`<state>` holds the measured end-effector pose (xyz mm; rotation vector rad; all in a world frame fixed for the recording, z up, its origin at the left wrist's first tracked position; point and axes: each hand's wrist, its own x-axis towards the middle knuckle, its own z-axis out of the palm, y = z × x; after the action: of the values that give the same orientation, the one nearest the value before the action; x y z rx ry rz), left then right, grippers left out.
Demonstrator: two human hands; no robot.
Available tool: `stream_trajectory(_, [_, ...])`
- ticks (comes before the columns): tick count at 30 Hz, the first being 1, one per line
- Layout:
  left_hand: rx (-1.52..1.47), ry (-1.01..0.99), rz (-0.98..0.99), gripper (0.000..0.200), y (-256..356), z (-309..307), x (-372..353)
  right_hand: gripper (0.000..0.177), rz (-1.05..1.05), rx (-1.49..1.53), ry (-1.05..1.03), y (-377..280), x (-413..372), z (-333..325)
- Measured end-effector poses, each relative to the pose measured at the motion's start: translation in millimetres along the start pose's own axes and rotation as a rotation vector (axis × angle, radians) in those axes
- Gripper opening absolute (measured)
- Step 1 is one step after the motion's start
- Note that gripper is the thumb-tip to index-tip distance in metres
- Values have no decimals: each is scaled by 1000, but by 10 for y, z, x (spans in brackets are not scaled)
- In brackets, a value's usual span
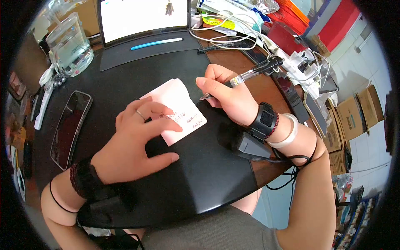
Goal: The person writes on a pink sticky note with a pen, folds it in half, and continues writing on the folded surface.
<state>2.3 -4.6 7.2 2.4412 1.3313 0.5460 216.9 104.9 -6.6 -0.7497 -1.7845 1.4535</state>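
Observation:
A small pad of pale pink note paper (171,92) lies on the black desk mat (208,162), with a few lines of reddish handwriting on its lower part. My left hand (135,133) rests over the pad's left side, fingers apart, and hides some of the writing. Just right of the paper, my right hand (225,89) grips a clear-barrelled pen (248,76) with a black end. The pen tip points down and left beside the pad's right edge.
To the left lie a dark smartphone (71,129) and a white-handled brush (43,100), below a clear water jug (71,46). At the back, a blue pen (156,43) lies before a lit tablet (143,18). White cables (233,39) tangle at right; cardboard boxes (350,118) stand beyond.

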Motion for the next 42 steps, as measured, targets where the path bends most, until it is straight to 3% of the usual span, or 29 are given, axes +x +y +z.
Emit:
stream_trajectory(10, [-165,150,-63,35,-142,64,41,19,-143,-58,-118,11,11,-1])
stream_trajectory(14, [-213,197,-54,42,-112,57,44,32,-171,40,-18,-71,5,94])
stream_trajectory(15, [-213,200,-57,42,-109,79,49,40,-169,-10,-91,-48,16,44])
stream_trajectory(17, [-124,311,-9,39,-118,128,56,40,-161,-31,-182,-11,24,3])
stream_trajectory(20, [-109,220,-18,45,-120,88,49,38,-161,-32,-263,-21,4,36])
stream_trajectory(24, [-89,195,6,39,-147,88,42,19,-56,76,-256,-41,-8,25])
stream_trajectory(27, [-180,231,-17,26,-171,110,36,16,-21,148,-273,-63,-38,42])
stream_trajectory(32, [-169,226,-18,23,-158,99,28,21,-45,222,-355,24,-24,38])
stream_trajectory(38, [-240,244,-39,14,-221,127,27,29,-215,-135,-387,-35,-15,11])
stream_trajectory(42, [-342,245,-55,17,-245,129,44,29,-292,-147,-312,45,17,10])
